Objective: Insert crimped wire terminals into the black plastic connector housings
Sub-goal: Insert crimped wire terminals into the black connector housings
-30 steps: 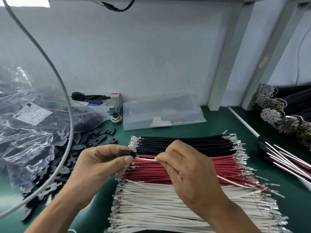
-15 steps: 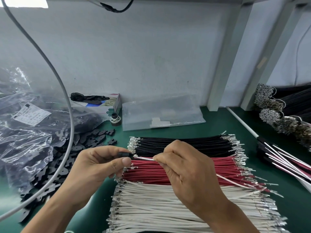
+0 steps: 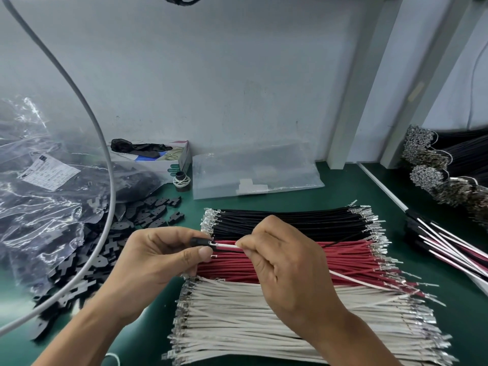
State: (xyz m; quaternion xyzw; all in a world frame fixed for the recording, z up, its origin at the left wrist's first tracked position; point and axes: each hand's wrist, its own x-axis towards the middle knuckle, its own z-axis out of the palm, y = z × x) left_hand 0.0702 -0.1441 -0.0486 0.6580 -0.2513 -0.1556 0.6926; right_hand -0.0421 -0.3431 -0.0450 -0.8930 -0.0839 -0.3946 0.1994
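Two hands are seen working above a green table [image 3: 343, 186]. At far left, a clear plastic bag [image 3: 39, 202] is spilling loose black housings [image 3: 148, 215] onto the table. Next, a small black housing [image 3: 201, 241] is pinched in the grip of the left hand [image 3: 158, 262], between thumb and forefinger. A white wire [image 3: 227, 245] is being fed into its open end, and the metal terminal sits right at the mouth; whether it is fully seated cannot be told. The wire is pinched in the grip of the right hand [image 3: 287, 270]. Beneath the hands, three rows are laid out: black wires [image 3: 290, 220] farthest, red wires [image 3: 343, 260] in the middle, white wires [image 3: 264, 326] nearest. At far right, finished-looking wire sets [image 3: 449, 249] are piled. Judging by the large stock, most of the task remains.
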